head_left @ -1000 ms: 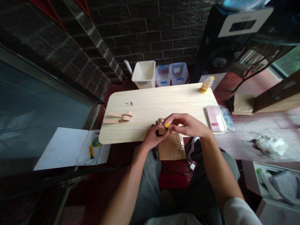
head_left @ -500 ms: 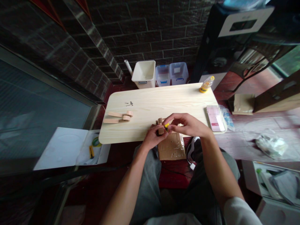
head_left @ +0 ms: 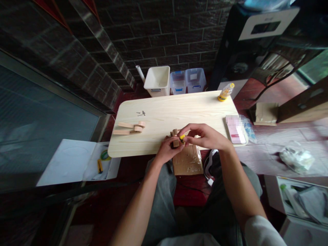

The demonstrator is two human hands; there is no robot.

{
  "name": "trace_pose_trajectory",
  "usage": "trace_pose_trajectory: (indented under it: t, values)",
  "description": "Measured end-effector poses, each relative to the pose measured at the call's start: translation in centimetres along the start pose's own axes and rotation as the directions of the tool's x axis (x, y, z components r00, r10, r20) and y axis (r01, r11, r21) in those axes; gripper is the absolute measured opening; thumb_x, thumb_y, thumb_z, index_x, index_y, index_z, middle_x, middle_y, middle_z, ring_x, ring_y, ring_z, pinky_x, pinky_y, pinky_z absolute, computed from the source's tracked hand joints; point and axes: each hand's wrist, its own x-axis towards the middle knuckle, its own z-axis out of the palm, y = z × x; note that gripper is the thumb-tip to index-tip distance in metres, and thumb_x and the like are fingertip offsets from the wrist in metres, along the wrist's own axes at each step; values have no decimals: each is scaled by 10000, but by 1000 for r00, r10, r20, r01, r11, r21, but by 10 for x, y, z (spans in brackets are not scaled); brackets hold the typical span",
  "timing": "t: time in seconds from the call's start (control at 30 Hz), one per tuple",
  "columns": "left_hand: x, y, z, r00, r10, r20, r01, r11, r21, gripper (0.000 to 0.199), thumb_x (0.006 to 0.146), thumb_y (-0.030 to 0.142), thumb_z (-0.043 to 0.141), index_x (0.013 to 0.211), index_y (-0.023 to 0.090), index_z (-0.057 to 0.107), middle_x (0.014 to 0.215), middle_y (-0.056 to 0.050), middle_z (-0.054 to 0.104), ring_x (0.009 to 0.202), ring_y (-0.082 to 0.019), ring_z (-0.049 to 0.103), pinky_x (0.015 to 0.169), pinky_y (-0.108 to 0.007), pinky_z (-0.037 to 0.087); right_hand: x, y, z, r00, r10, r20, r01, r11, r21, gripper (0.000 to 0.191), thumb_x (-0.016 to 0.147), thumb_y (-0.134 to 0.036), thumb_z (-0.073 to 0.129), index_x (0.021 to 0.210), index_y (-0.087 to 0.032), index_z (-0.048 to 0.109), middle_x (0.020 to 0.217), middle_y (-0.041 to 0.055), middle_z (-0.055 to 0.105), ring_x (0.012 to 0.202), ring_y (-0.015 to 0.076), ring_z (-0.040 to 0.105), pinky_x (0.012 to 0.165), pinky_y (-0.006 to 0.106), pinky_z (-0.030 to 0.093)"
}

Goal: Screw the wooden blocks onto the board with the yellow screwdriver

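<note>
Block [head_left: 176, 143] and yellow piece [head_left: 182, 137] being held between two hands

The left hand [head_left: 167, 149] is curling its fingers and thumb around the block, at the near edge of the table [head_left: 174, 107]. The right hand [head_left: 202, 136] is pinching the yellow piece between thumb and index finger, just to the right of the block, and its other fingers are bending. A dark part is showing under the yellow top, but the fingers are hiding the lower end, so I cannot tell whether it is touching the block. Cardboard [head_left: 188, 162] is showing below the hands, on the near side.

On the left of the table, two wood parts [head_left: 138, 129] are lying side by side, their round ends pointing to the right. Small dark pieces [head_left: 142, 113] are resting a little farther, beyond these parts. At the far right corner a bottle [head_left: 222, 96] is standing; nearer, a pink object [head_left: 234, 131] is lying by the right edge. Beyond the far edge, three bins [head_left: 156, 78] are standing in a row.
</note>
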Motion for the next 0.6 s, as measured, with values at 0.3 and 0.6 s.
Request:
trace_pose_trajectory:
  t: [0.3,0.6]
  values:
    - [0,-4,0,1000,10,8,-10,1000,-22,251,865,389,688,1064,247,742,1087,-40,751,1017,-241,672,926,-366,513,-1,-1,0,1000,15,-2,-15,1000,7,248,925,-248,661,1160,-174,693,1023,60,745,801,150,697,735,275,566]
    - [0,-4,0,1000,22,-10,-22,1000,-20,260,864,416,695,1051,244,749,1036,-36,753,967,-238,670,917,-373,510,0,-1,0,1000,5,-4,-5,1000,23,232,938,-267,659,1145,-167,687,1006,59,736,801,150,692,738,279,557]
